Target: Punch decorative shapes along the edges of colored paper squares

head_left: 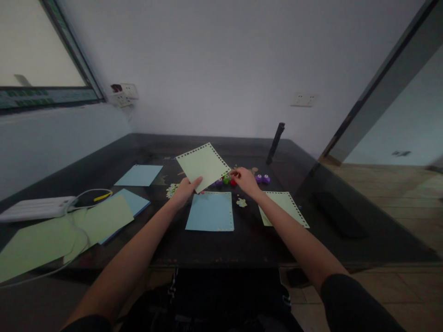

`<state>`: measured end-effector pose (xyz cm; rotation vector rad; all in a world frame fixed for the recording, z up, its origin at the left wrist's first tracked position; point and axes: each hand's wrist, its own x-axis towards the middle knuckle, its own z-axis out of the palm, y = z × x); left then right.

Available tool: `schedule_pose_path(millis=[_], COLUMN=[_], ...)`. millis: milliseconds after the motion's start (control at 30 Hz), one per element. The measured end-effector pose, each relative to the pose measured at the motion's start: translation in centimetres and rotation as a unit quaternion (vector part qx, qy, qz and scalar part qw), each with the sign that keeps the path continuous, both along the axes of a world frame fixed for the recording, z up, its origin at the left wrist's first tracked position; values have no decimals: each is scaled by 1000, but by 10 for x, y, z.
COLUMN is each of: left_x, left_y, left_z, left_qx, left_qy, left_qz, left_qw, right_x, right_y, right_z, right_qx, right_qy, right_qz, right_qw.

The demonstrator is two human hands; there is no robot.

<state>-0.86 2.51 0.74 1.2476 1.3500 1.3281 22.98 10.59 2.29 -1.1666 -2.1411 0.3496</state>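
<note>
Left hand: from where I stand, the left hand (187, 191) is closed on the lower corner of a pale green sheet (202, 166), thumb on top.
Punched sheet: that pale green sheet is up in front of the person, tilted above the middle of the dark table (211, 251), square holes lining its two upper edges.
Right hand: the right hand (246, 180) has its fingers drawn together at the sheet's right corner; I can't tell whether they grip it.
Blue sheet: a blue sheet (209, 212) lies toward the table's near edge, pale dots down its right side.
Paper bits: one little heap (241, 202) sits just right of the blue sheet, another (171, 190) beside the left hand.
Right side: a second punched sheet (282, 207) lies partly under the right forearm; purple eyed figures (262, 179) stand behind it.
Left edge: a white box (38, 208), with loose green sheets (104, 216) reaching the near left corner.
Room: dark tabletop runs between the blue sheet and the near edge.
</note>
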Motion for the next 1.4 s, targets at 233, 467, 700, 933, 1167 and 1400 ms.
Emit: schedule_pose_path(millis=[233,467,700,933,1167,1400], left_x=[3,7,10,20,59,100], left_y=[-4,-7,-10,-12,-19,-28], left_z=[4,7,9,7,24,20], left_qx=[-16,-33,-27,-16,-8,29], left_qy=[-22,-20,-8,-26,-111,-207], left_qz=[-9,-34,-48,-26,-75,-26], left_qw=[1000,999,998,999,991,977], right_x=[-19,-29,-28,6,46,48], right_y=[8,6,2,-13,-70,-90], right_z=[-13,-18,-12,-3,6,2], right_qx=[17,22,27,-92,-283,-348], right_qy=[-188,-235,-166,148,420,524], right_qz=[-72,-89,-60,21,85,77], right_qw=[979,968,984,984,858,774])
